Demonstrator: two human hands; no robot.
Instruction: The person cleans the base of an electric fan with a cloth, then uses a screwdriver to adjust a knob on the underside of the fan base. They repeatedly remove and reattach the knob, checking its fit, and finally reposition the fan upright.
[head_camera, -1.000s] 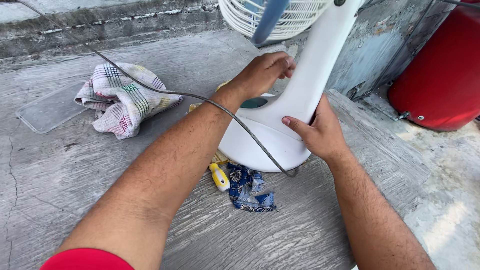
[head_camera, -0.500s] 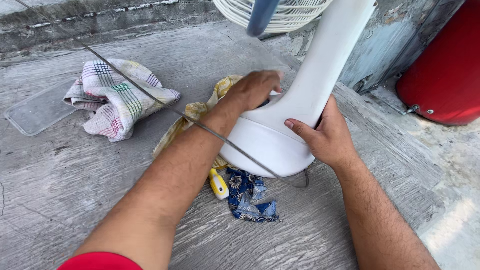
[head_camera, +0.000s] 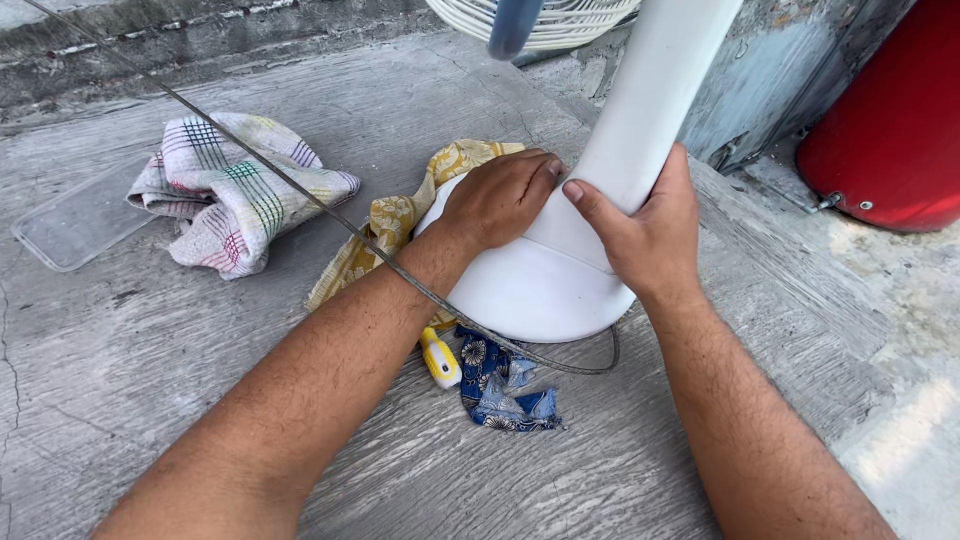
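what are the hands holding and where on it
The white plastic fan stand: left hand rests on its rounded base, right hand grips the lower column.
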